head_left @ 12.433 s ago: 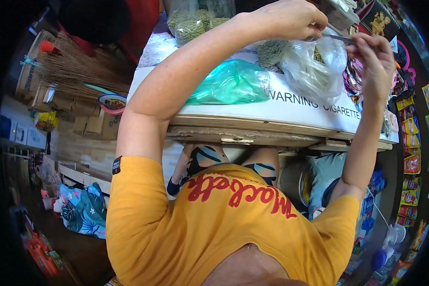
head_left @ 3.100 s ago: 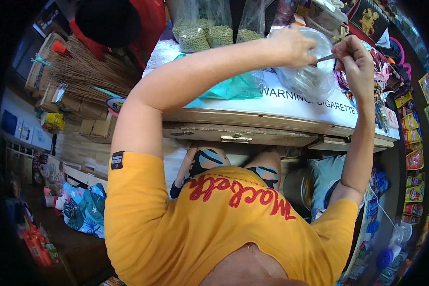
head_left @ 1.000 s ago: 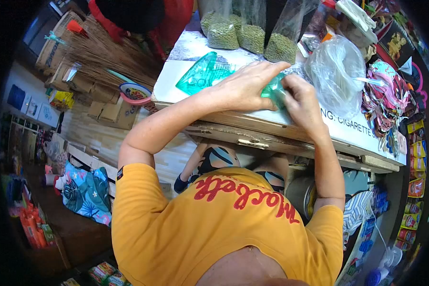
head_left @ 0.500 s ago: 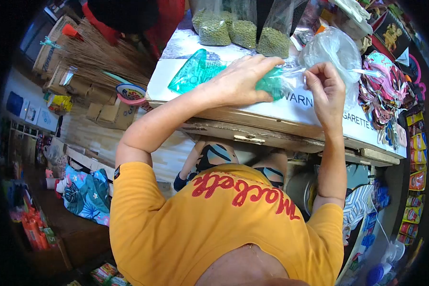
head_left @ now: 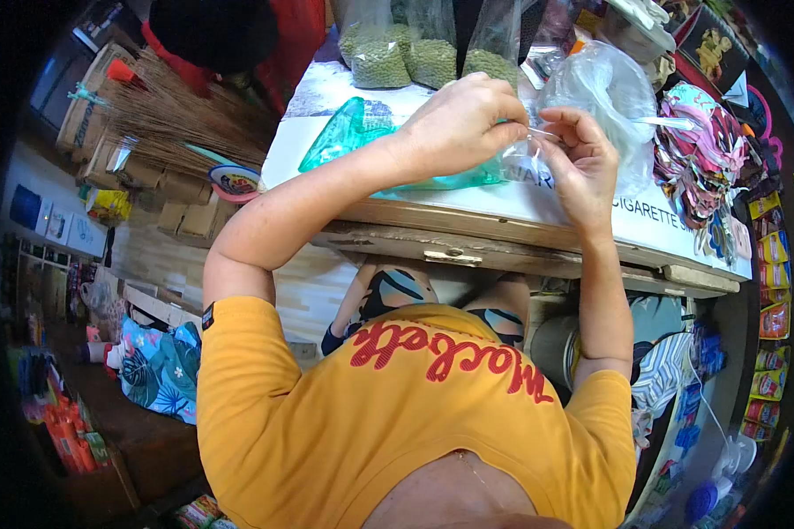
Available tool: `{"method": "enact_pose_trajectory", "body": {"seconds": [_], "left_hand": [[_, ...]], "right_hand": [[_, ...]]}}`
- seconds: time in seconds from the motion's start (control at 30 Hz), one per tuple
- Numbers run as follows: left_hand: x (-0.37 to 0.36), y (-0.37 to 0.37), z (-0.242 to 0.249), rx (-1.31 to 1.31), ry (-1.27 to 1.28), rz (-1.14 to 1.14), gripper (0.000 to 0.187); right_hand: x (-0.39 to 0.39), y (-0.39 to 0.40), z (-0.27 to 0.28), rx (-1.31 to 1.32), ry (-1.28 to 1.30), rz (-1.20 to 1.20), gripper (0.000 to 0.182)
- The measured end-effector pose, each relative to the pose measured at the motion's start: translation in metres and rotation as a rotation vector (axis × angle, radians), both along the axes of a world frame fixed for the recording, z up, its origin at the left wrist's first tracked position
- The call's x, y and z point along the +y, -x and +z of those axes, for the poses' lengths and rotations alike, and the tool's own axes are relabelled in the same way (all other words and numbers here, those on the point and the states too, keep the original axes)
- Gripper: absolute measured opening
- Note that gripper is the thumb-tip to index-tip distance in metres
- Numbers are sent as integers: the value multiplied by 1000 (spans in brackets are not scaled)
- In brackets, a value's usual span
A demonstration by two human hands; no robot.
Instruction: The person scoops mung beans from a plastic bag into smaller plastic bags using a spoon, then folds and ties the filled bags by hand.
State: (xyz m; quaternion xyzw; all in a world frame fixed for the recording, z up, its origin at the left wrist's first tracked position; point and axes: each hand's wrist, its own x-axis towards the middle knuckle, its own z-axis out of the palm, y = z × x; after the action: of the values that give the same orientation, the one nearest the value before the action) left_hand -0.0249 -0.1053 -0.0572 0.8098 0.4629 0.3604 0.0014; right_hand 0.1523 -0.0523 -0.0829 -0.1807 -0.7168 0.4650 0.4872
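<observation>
My left hand [head_left: 459, 128] is closed, its fingertips pinching the edge of a small clear plastic bag [head_left: 522, 163]. Facing it, my right hand [head_left: 582, 163] pinches the same thin plastic between thumb and forefinger, with the other fingers curled. The fingertips of both hands are close together above the table's front edge. Under my left wrist lies a translucent green plastic bag [head_left: 333, 141], partly covered by the hand and forearm. Whether the clear bag holds anything cannot be made out.
Clear bags of green beans [head_left: 381, 63] stand at the table's back. A crumpled clear plastic bag [head_left: 602, 97] and a patterned fabric bundle [head_left: 701, 150] lie to the right. A stick broom [head_left: 181, 101] and a person in red [head_left: 295, 44] are at the left.
My left hand has lifted off the green bag and closed, bringing its fingertips to the clear plastic beside my right hand. The right hand still pinches the plastic.
</observation>
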Motion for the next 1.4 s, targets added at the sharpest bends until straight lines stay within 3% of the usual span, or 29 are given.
{"method": "enact_pose_trajectory", "body": {"seconds": [0.23, 0.33, 0.43, 0.53, 0.63, 0.7, 0.73, 0.83, 0.93, 0.97, 1.13, 1.2, 1.4], "left_hand": [[2, -2, 4, -185, 34, -42, 14], [1, -2, 7, -84, -199, -15, 11], [1, -4, 7, -86, -173, -69, 11], [2, -5, 7, -302, 20, -136, 12], [2, -1, 12, -610, 267, -245, 14], [1, 0, 13, -614, 271, -231, 15], [1, -1, 14, -616, 274, -226, 16], [-5, -10, 17, -695, 170, -239, 20], [-16, -14, 34, -223, -78, 13, 32], [-24, -16, 41, -186, -170, 21, 37], [-9, -6, 51, -238, -242, -34, 33], [-12, -7, 69, -315, -222, -94, 38], [-7, 23, 115, -113, -870, -91, 25]], "right_hand": [[-2, -3, 1, 38, -24, -87, 24], [0, -7, -3, 79, -139, -211, 18], [-9, -4, 6, -47, -398, -274, 17], [-11, 4, -3, -213, -285, -205, 18], [-2, 6, -12, -96, -187, -126, 10], [3, 8, -9, -39, -252, -117, 9], [2, 9, -6, -8, -160, -72, 9], [-2, 17, -2, 88, 42, 33, 10], [1, 25, -5, 160, 69, 63, 12], [-2, 27, 0, 166, 58, 53, 13], [-2, 48, 3, 153, 43, 125, 15], [5, 49, -9, -24, 53, 205, 11], [2, 42, -8, -340, -52, 151, 8]]}}
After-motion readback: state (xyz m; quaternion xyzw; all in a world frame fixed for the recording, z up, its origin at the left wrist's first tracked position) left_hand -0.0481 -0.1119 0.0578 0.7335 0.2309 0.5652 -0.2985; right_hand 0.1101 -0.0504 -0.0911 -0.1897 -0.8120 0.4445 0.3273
